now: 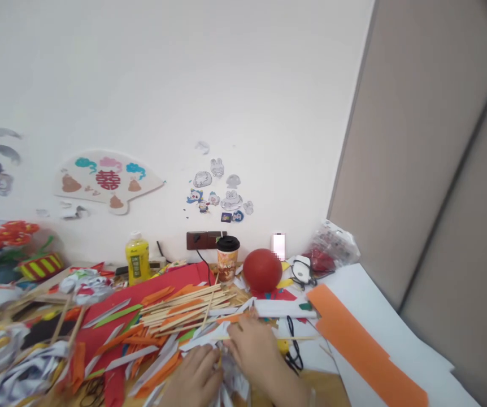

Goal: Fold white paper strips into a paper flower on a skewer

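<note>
At the table's near side, my left hand has its fingers curled and pressed downward beside pieces of white paper. What lies under its fingertips is hidden. Close on its right is my right hand, bent over a thin wooden stick that shows on both sides of it. Its fingers look closed around the stick, though the fingertips are partly covered. Crumpled whitish material lies between the hands. Just beyond them is a loose pile of flat wooden sticks, mixed with orange paper strips and white and green ones.
A red ball-like object, a lidded paper cup and a yellow bottle stand along the wall. Orange card lies on white sheets at right. A black cord loops beside my right hand. Striped bundles fill the left.
</note>
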Motion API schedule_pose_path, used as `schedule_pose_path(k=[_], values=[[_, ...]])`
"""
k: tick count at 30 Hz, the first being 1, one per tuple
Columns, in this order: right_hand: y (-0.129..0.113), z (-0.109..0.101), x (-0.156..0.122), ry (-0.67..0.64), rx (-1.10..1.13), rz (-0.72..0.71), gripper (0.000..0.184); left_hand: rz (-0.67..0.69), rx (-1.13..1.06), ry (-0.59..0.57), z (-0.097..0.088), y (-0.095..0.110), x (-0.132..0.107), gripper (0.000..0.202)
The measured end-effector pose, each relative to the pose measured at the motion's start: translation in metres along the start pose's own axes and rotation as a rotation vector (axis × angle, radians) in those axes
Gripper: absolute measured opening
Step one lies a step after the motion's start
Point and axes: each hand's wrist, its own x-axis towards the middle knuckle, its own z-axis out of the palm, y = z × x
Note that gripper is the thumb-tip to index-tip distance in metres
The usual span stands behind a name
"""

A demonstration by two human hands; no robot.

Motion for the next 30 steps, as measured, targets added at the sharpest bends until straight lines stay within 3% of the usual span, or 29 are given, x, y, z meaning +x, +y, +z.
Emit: schedule_pose_path(k=[3,8,15,20,30], values=[[-0.017,0.014,-0.017,-0.003,0.015,-0.112,0.012,0.030,0.009,0.084,0.000,-0.001,0.001,0.030],[-0.014,0.018,-0.028,0.077,0.046,-0.192,0.016,-0.172,-0.160,-0.090,-0.002,-0.007,-0.003,0.027],[-0.015,0.024,-0.029,0.146,0.024,-0.210,0.009,0.028,-0.173,-0.080,-0.014,-0.008,-0.002,0.028],[-0.012,0.024,-0.031,0.174,0.130,-0.191,0.016,0.057,-0.144,-0.098,-0.014,-0.004,0.001,0.024],[-0.008,0.021,-0.034,0.061,0.305,-0.117,0.012,0.097,-0.047,-0.165,-0.006,-0.004,-0.002,0.029]])
